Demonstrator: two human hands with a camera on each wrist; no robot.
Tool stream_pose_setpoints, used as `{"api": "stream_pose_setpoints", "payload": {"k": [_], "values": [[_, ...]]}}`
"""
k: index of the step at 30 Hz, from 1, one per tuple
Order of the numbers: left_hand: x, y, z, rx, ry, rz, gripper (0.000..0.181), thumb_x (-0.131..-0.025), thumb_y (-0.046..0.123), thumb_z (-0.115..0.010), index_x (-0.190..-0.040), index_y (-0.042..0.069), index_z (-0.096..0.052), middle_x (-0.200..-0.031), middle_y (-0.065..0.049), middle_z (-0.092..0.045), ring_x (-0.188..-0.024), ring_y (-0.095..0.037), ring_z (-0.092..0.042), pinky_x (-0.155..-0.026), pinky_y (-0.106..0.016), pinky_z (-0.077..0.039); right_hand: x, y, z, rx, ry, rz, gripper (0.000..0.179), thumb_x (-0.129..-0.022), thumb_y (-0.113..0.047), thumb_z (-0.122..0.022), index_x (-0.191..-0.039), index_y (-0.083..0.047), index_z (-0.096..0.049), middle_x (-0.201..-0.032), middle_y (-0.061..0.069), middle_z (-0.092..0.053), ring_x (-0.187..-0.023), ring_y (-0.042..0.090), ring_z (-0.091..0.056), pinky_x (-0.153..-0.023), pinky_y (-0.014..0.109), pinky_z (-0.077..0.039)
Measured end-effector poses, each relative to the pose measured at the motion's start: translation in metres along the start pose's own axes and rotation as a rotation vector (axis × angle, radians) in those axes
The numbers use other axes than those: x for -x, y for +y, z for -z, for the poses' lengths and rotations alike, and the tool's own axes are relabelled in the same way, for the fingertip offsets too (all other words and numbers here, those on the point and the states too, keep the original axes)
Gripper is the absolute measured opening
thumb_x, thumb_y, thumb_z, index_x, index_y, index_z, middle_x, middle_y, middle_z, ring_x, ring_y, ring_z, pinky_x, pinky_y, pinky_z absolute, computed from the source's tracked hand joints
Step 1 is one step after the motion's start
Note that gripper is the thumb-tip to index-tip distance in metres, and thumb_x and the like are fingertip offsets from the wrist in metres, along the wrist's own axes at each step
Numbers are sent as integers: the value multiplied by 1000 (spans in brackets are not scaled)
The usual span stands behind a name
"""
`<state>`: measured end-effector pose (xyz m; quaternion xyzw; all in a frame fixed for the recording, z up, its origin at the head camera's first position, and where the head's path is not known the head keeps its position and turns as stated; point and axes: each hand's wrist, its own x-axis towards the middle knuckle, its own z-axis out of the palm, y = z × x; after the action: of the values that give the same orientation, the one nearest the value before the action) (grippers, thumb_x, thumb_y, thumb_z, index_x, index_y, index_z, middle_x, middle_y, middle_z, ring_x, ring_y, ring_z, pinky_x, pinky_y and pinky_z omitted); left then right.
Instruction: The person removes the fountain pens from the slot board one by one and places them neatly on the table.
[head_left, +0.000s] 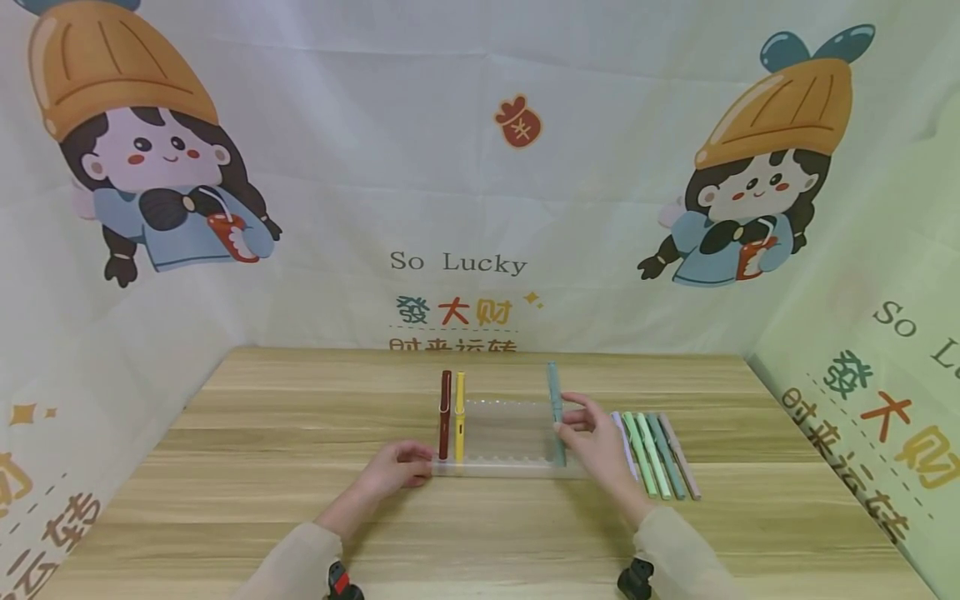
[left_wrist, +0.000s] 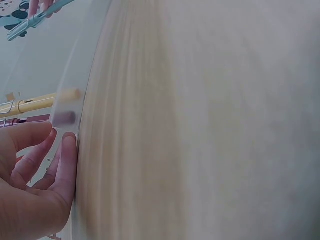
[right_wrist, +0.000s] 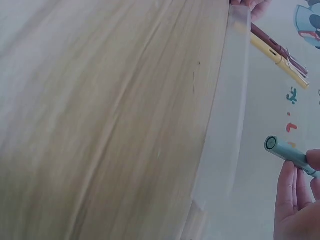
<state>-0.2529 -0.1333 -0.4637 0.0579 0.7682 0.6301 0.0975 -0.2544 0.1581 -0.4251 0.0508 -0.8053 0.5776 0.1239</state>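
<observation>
A clear plastic pen stand point(head_left: 510, 472) lies across the middle of the table, with notches along its front and back edges. A dark red pen point(head_left: 446, 433) and a yellow pen point(head_left: 460, 446) lean upright side by side at its left end. My left hand point(head_left: 393, 467) grips the stand's left end, thumb and fingertips at its corner in the left wrist view. Toward the right end, my right hand point(head_left: 594, 433) pinches a teal pen point(head_left: 553, 383) between thumb and fingers. This pen stands nearly upright, its lower end over the front rail; the right wrist view shows its round end.
To the right of the stand several pens point(head_left: 660, 458) lie in a row on the wooden table point(head_left: 300, 400): lilac, green, teal and greyish pink. A printed cloth point(head_left: 465, 200) hangs behind the table and along its sides.
</observation>
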Motion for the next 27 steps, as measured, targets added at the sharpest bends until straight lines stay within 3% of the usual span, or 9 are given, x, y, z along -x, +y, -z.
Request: {"api": "stream_pose_setpoints", "payload": {"k": [12,18,27], "values": [[-4,-4,1,6,-9,5,22,-80,-7,-57,-100,-12,-55,-86,-9,-60,-76,-17,-57,-70,-30,-51,2,4,34,54,-36,29,42,-79,-1,-62,-119,-5,-49,-90,14,-58,-79,24,-56,-63,38,-53],[-4,-4,1,5,-10,1,22,-80,-6,-57,-101,-12,-55,-88,-10,-59,-76,-17,-57,-70,-31,-51,3,5,51,80,-47,83,42,-80,3,-59,-120,1,-46,-91,18,-57,-77,26,-56,-61,34,-53],[-3,-4,0,9,5,7,22,-79,-6,-58,-100,-11,-56,-89,-10,-59,-77,-18,-57,-71,-31,-51,0,11,73,61,-27,11,43,-81,5,-56,-122,1,-44,-94,20,-55,-78,16,-54,-65,33,-53]]}}
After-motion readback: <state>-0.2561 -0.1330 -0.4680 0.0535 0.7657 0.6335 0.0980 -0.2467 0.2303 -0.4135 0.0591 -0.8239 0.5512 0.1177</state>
